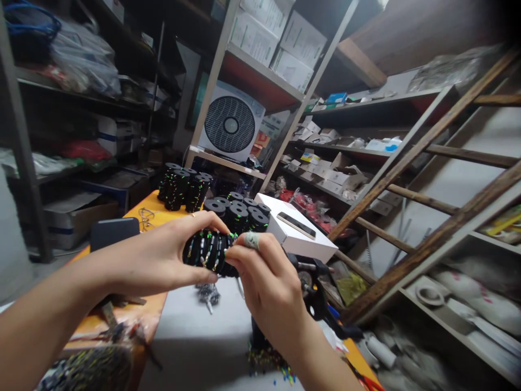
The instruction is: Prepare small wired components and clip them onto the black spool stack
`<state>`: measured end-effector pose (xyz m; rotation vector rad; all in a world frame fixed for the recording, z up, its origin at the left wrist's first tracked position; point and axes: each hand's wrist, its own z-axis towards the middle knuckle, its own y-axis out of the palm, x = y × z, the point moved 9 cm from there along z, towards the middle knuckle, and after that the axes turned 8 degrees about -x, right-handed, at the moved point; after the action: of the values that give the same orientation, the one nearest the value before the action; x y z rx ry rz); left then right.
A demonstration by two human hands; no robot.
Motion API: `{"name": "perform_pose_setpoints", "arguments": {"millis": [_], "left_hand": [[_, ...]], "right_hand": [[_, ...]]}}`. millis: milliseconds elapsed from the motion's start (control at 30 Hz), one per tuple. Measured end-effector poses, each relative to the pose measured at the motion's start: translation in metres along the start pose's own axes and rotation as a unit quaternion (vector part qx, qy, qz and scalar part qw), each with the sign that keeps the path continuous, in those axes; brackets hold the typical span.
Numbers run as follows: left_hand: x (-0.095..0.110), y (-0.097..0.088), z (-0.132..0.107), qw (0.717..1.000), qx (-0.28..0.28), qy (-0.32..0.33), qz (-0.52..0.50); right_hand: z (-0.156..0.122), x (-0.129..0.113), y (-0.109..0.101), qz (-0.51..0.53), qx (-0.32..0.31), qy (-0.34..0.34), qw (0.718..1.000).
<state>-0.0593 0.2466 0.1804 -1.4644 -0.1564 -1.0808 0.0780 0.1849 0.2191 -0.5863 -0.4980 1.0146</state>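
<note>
In front of me, a stack of black foam spools (208, 252) with beaded lines wound around it is held sideways above the table. My left hand (163, 251) grips it from the left, thumb and fingers around its far and near sides. At its right end, my right hand (271, 279) is closed in a pinch against the spools. Whatever lies between those fingertips is too small to make out. A ring-like wrap (251, 240) sits on one right finger. Below the spools lies a small dark bundle (209, 296) with a pale tip.
More black spool stacks (238, 212) stand at the table's back. A phone (296, 225) rests on a white box (280, 209). Loose coloured beads (285, 372) lie near the front. A wooden ladder (423, 201) leans at right. Shelves and a box fan (230, 122) stand behind.
</note>
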Motion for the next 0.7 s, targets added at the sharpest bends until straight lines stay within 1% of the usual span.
{"name": "perform_pose_setpoints", "arguments": {"millis": [200, 333, 433, 500, 533, 600, 633, 667, 700], "left_hand": [[-0.002, -0.002, 0.0, 1.0, 0.015, 0.003, 0.009], [-0.006, -0.002, 0.003, 1.0, 0.012, -0.018, 0.014], [-0.004, -0.002, 0.002, 0.999, 0.008, -0.027, 0.018], [0.002, -0.001, 0.0, 0.999, 0.004, -0.026, 0.02], [0.005, -0.001, -0.002, 0.999, 0.005, -0.023, 0.022], [0.01, -0.004, -0.005, 0.999, 0.019, -0.019, 0.029], [0.011, -0.005, -0.007, 0.999, 0.026, -0.021, 0.032], [0.009, -0.006, -0.008, 0.999, 0.031, -0.024, 0.033], [0.007, -0.007, -0.009, 0.999, 0.032, -0.027, 0.033]], "right_hand": [[-0.007, -0.006, 0.001, -0.022, 0.017, -0.038, 0.999], [-0.015, -0.011, 0.003, -0.03, 0.011, -0.066, 0.997], [-0.027, -0.016, 0.003, -0.092, -0.011, -0.066, 0.993], [-0.039, -0.021, 0.001, -0.152, -0.042, -0.052, 0.986], [-0.047, -0.024, -0.002, -0.165, -0.058, -0.047, 0.983], [-0.067, -0.027, -0.007, -0.137, -0.086, -0.023, 0.987], [-0.079, -0.025, -0.008, -0.106, -0.101, 0.005, 0.989], [-0.092, -0.019, -0.007, -0.076, -0.123, 0.053, 0.988], [-0.108, -0.009, -0.003, -0.055, -0.149, 0.117, 0.98]]}}
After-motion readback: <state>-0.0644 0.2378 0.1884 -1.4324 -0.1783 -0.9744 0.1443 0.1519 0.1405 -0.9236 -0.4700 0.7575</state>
